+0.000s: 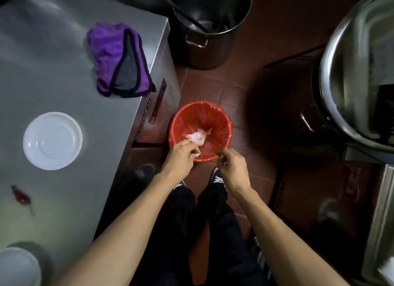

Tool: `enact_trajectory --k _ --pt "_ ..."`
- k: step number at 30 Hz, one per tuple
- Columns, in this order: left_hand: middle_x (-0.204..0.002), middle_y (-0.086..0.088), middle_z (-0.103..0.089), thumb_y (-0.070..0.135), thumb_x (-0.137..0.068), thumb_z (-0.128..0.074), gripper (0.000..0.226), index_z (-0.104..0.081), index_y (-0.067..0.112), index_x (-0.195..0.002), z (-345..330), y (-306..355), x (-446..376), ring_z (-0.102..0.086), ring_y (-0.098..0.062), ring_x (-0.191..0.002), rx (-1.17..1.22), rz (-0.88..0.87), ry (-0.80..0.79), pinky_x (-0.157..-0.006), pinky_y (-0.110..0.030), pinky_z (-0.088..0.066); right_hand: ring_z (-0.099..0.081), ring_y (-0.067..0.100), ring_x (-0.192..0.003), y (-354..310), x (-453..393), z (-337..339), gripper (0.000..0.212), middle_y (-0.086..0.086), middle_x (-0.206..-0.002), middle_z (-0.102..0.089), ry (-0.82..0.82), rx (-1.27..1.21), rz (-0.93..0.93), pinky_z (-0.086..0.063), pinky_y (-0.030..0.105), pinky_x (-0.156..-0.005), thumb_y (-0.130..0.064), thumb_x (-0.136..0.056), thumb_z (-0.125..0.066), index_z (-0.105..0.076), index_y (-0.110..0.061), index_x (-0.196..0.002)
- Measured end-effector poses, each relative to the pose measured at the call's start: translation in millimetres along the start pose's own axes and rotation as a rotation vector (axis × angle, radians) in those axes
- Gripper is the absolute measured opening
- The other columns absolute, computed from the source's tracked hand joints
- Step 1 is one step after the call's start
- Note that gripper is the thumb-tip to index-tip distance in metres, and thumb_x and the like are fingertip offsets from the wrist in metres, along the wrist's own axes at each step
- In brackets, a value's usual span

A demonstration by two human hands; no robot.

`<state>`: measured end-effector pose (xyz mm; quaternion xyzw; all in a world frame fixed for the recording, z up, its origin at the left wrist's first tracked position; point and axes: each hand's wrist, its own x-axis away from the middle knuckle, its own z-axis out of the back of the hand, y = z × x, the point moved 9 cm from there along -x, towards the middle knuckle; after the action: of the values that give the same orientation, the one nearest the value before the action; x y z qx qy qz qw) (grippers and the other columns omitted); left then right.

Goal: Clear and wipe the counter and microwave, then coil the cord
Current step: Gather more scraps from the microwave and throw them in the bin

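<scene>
The bench (64, 51) fills the left. A cloth (119, 59) lies on it near its far right corner, a plate (52, 140) nearer along the left, a smear (21, 195) closer still, and a bowl (18, 266) at the near left corner. On the floor (245, 89) just right of the bench stands a bin (219, 119) with paper (197, 137) in it. Both hands, left (181, 155) and right (231, 164), reach over its near rim. A pot (207, 25) stands behind the bin, and another pot (358, 72) to the far right.

You see a dim frame: soft glare on the steel counter (64, 12), floor in shadow, edges blurred and bowed.
</scene>
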<state>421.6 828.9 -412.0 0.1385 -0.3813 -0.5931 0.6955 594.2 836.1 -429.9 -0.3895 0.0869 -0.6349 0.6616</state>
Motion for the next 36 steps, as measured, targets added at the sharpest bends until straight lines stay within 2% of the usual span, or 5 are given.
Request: enact_trajectory --k 4,15,22,30,36 --pt "-0.092 0.009 -0.058 -0.004 -0.086 -0.068 0.018 -0.074 0.013 -0.089 -26 -13 -24 -0.055 0.001 -0.072 0.023 0.052 0.006 -0.069 -0.001 -0.038 -0.055 0.012 -0.081 28 -18 -19 0.024 -0.002 -0.089 -0.064 -0.011 -0.052 -0.054 -0.04 0.022 -0.071 -0.004 -0.083 -0.062 -0.069 -0.016 -0.102" --pt "-0.092 0.007 -0.059 -0.006 -0.084 -0.068 0.018 -0.075 0.009 -0.09 -74 -71 -79 -0.052 -0.003 -0.072 0.021 0.125 0.056 -0.07 0.001 -0.037 -0.061 0.016 -0.077 86 -79 -65 0.014 -0.002 -0.083 -0.065 0.054 -0.151 -0.133 -0.053 0.037 -0.075 -0.006 -0.082 -0.065 -0.068 -0.016 -0.092" --pt "-0.102 0.0 -0.067 0.006 -0.086 -0.071 0.014 -0.074 0.016 -0.095 -90 -90 -94 -0.062 -0.022 -0.099 0.011 0.135 0.071 -0.089 -0.035 -0.051 -0.062 0.008 -0.088 101 -93 -95 0.026 -0.003 -0.105 -0.071 -0.066 -0.201 -0.197 -0.044 0.013 -0.08 -0.01 -0.092 -0.06 -0.066 -0.014 -0.117" --pt "-0.115 0.005 -0.063 0.029 -0.094 -0.062 0.018 -0.068 0.028 -0.112 -99 -109 -84 -0.059 -0.023 -0.11 -0.097 0.262 -0.086 -0.092 -0.044 -0.051 -0.063 0.023 -0.112 113 -86 -108 0.038 0.004 -0.126 -0.067 -0.204 -0.045 -0.231 -0.047 0.031 -0.096 -0.014 -0.09 -0.055 -0.063 -0.016 -0.127" --pt "-0.133 0.0 -0.059 0.035 -0.099 -0.055 0.033 -0.059 0.028 -0.131 -89 -88 -69 -0.053 -0.027 -0.123 -0.194 0.301 -0.22 -0.103 -0.041 -0.043 -0.064 0.03 -0.11 88 -86 -87 0.042 0.008 -0.128 -0.065 -0.254 0.08 -0.143 -0.051 0.041 -0.095 -0.019 -0.09 -0.055 -0.059 -0.017 -0.131"
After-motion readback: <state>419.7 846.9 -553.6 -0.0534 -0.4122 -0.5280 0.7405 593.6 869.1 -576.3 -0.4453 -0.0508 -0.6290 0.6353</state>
